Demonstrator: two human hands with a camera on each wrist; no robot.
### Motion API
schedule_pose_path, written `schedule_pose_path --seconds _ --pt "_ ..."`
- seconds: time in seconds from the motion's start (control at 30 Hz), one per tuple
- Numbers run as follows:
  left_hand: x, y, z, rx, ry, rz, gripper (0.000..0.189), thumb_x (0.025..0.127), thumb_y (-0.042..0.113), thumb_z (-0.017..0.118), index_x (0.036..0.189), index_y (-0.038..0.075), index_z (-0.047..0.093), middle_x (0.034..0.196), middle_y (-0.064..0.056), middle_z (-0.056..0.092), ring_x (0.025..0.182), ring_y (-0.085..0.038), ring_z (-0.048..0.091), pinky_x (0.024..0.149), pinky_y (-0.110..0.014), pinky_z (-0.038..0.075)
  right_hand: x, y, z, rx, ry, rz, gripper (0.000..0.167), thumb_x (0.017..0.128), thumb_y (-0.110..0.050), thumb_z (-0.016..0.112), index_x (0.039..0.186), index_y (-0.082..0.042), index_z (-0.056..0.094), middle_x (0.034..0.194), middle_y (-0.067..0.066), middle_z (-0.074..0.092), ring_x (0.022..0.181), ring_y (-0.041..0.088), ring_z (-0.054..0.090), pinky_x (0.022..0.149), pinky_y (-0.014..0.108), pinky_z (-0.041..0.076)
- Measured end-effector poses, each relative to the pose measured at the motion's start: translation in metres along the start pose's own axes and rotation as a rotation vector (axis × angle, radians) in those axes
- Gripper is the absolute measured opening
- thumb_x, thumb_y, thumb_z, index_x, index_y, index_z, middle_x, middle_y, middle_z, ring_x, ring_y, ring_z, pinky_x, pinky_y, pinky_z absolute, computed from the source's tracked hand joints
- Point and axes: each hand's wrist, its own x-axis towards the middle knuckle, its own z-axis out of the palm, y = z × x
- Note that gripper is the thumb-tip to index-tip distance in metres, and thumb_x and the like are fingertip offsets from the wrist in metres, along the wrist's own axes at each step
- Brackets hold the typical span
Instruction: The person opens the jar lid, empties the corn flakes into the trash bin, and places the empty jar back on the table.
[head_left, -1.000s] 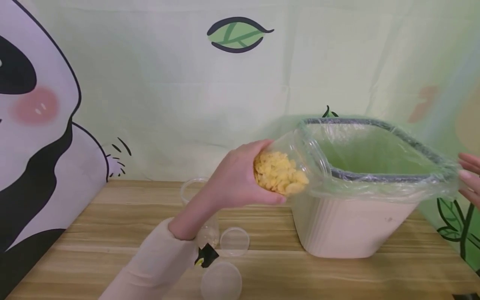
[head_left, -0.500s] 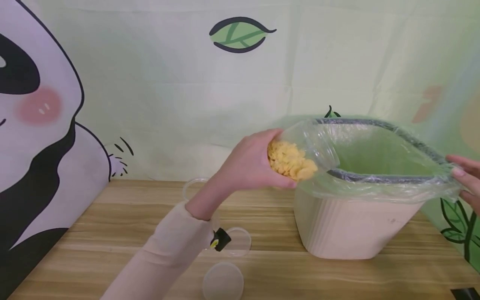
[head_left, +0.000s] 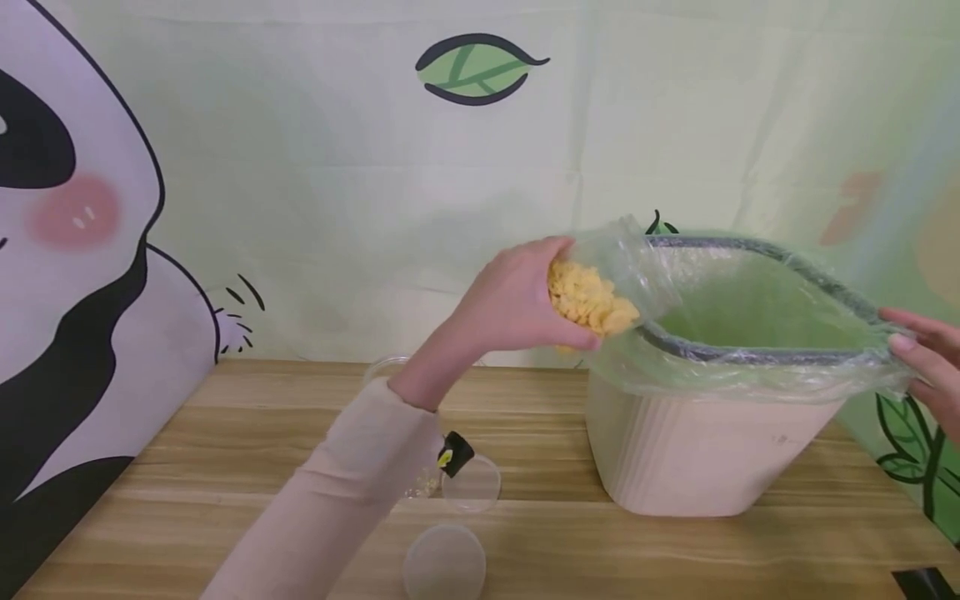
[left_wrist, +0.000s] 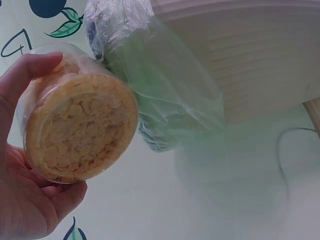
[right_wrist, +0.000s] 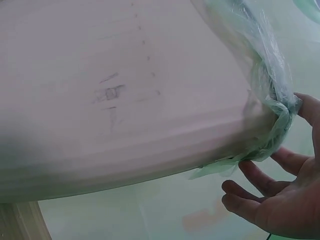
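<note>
My left hand (head_left: 513,304) grips a clear jar (left_wrist: 80,125) of yellow corn flakes (head_left: 588,300). The jar lies tipped on its side, its mouth overlapping the left rim of the bin, with the flakes heaped toward its base. In the left wrist view, thumb and fingers wrap the jar's wall and its round bottom faces the camera. A pale trash bin (head_left: 712,450) stands on the table, lined with a thin green bag (head_left: 750,379). At the bin's right corner my right hand (head_left: 930,358) holds the bagged rim between thumb and fingers.
Two round clear lids, a nearer lid (head_left: 445,562) and a farther lid (head_left: 472,483), lie on the wooden table (head_left: 540,542). Another clear container (head_left: 386,367) stands partly hidden behind my left forearm. A printed backdrop (head_left: 337,167) hangs behind.
My left hand has moved up and right with the jar, bringing its mouth over the bin's rim. My right hand has come in from the right onto the bin's corner.
</note>
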Motion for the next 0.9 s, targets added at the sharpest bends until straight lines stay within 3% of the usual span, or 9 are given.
schedule_pose_path --seconds 0.13,0.27,0.33,0.5,0.57,0.67,0.8,0.9 --pt "0.006 0.0 -0.001 0.027 -0.01 -0.009 0.091 0.06 0.043 0.078 0.134 0.008 0.039 0.111 0.0 0.055 0.094 -0.012 0.05 0.076 -0.026 0.045 0.005 0.011 -0.003 -0.113 0.01 -0.067 0.042 0.093 -0.004 0.047 0.135 -0.007 0.043 0.107 -0.008 0.054 0.082 0.0 0.057 0.068 0.008 0.043" --pt "0.013 -0.001 -0.003 0.034 -0.005 0.008 0.082 0.059 0.043 0.078 0.126 0.01 0.044 0.099 0.002 0.055 0.086 -0.012 0.051 0.069 -0.024 0.045 -0.008 -0.026 0.024 -0.099 0.023 -0.043 0.037 0.093 -0.006 0.046 0.128 -0.018 0.051 0.107 -0.013 0.051 0.083 -0.003 0.054 0.066 0.006 0.04" --pt "0.015 -0.001 -0.003 0.042 -0.005 0.008 0.08 0.059 0.043 0.077 0.124 0.01 0.046 0.097 0.003 0.056 0.085 -0.012 0.051 0.068 -0.024 0.045 -0.015 -0.046 0.038 -0.028 0.03 -0.025 0.035 0.093 -0.005 0.046 0.122 -0.021 0.055 0.105 -0.014 0.05 0.082 -0.003 0.053 0.065 0.004 0.039" --pt "0.02 0.003 -0.004 0.077 -0.015 -0.001 0.08 0.06 0.043 0.077 0.125 0.01 0.045 0.097 0.003 0.055 0.085 -0.012 0.05 0.067 -0.024 0.045 -0.016 -0.049 0.039 -0.185 0.058 0.016 0.037 0.094 -0.01 0.045 0.127 -0.027 0.049 0.105 -0.02 0.046 0.085 -0.007 0.048 0.068 0.004 0.035" --pt "0.022 0.004 -0.005 0.095 -0.019 -0.001 0.079 0.06 0.043 0.077 0.125 0.01 0.045 0.096 0.003 0.054 0.085 -0.012 0.05 0.066 -0.024 0.045 -0.017 -0.049 0.039 -0.175 0.057 0.025 0.037 0.094 -0.01 0.045 0.127 -0.027 0.049 0.105 -0.02 0.045 0.085 -0.007 0.048 0.068 0.004 0.035" --pt "0.026 0.004 -0.005 0.116 -0.019 0.006 0.075 0.06 0.043 0.077 0.121 0.012 0.047 0.093 0.003 0.055 0.083 -0.012 0.05 0.064 -0.024 0.045 -0.017 -0.049 0.039 -0.04 0.043 0.03 0.036 0.093 -0.007 0.047 0.123 -0.026 0.053 0.105 -0.016 0.047 0.085 -0.005 0.049 0.064 0.003 0.035" --pt "0.031 0.005 -0.006 0.135 -0.025 0.009 0.07 0.06 0.044 0.076 0.116 0.013 0.048 0.089 0.004 0.055 0.08 -0.012 0.051 0.061 -0.023 0.044 -0.02 -0.05 0.042 0.026 0.046 0.045 0.038 0.093 -0.006 0.047 0.126 -0.023 0.052 0.11 -0.017 0.045 0.09 -0.006 0.045 0.083 0.006 0.033" --pt "0.033 0.006 -0.008 0.146 -0.028 0.013 0.067 0.06 0.043 0.076 0.113 0.014 0.049 0.088 0.003 0.055 0.078 -0.012 0.052 0.06 -0.023 0.044 -0.02 -0.05 0.043 0.042 0.051 0.051 0.039 0.093 -0.006 0.046 0.129 -0.022 0.05 0.112 -0.018 0.045 0.092 -0.006 0.044 0.097 0.008 0.021"
